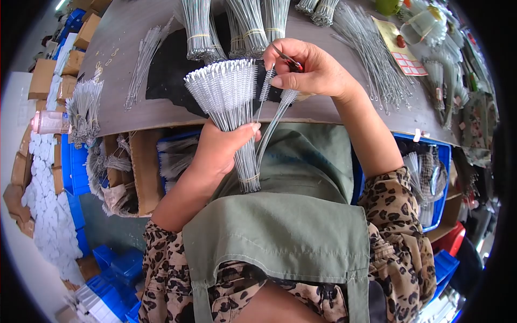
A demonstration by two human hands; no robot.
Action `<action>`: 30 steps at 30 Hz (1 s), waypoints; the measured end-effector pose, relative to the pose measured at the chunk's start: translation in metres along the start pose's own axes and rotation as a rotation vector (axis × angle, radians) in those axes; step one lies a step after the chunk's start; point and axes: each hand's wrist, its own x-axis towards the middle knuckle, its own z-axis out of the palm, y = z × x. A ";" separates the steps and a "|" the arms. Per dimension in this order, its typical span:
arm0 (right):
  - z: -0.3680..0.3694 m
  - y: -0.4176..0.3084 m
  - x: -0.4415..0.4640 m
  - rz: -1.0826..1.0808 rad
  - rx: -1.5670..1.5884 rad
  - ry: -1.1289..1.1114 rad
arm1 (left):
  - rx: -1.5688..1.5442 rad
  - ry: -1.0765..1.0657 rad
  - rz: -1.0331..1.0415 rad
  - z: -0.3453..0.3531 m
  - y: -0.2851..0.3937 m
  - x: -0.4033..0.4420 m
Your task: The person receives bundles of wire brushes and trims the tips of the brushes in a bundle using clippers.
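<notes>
Brushes (223, 89) stand in a bundle in front of us, over the near edge of the table, their thin metal stems bound by a band (249, 177) low down, above our green apron (274, 231). We keep our left hand (221, 142) closed around the stems, its thumb pressed across them. White bristled heads fan out above it, wider than the gathered stems. Just right of the fan, our right hand (312, 70) pinches a single brush (266, 86) near its top between thumb and forefinger, with a small red-handled tool (292, 64) tucked in the same hand. A few more brushes (288, 98) lean to the right, their stems curving down beside the bundle. Beyond lie a black mat (175, 70) and, farther, tied bundles (247, 27) on the table (121, 51).
</notes>
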 end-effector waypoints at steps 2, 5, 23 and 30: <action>0.001 0.000 0.001 -0.023 -0.031 0.002 | -0.003 0.000 -0.011 0.000 0.000 0.000; 0.003 -0.011 0.002 0.021 -0.129 -0.043 | 0.005 -0.008 -0.016 0.000 -0.001 0.000; 0.015 -0.016 0.006 0.076 -0.451 0.108 | -0.098 -0.100 -0.056 -0.010 -0.006 0.001; 0.016 -0.005 0.008 -0.009 -0.267 0.129 | -0.158 -0.139 -0.078 -0.014 -0.011 0.004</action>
